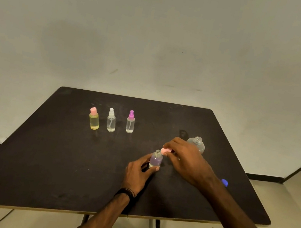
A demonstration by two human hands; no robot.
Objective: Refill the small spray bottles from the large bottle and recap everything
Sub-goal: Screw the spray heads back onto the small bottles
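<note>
My left hand (139, 173) grips a small uncapped bottle of purple liquid (156, 159), standing upright near the table's middle. My right hand (186, 159) pinches a pink cap (165, 151) just right of and above that bottle's open neck. The large clear bottle (197, 144) stands uncapped behind my right hand, partly hidden by it. Its blue cap (225, 182) lies on the table by my right forearm. Farther back stand three capped small bottles in a row: a yellow one with a pink cap (94, 118), a clear one with a white sprayer (111, 120) and a clear one with a purple sprayer (130, 122).
The dark table (58, 168) has its front edge close to me and a right edge near the blue cap. A pale wall rises behind the table.
</note>
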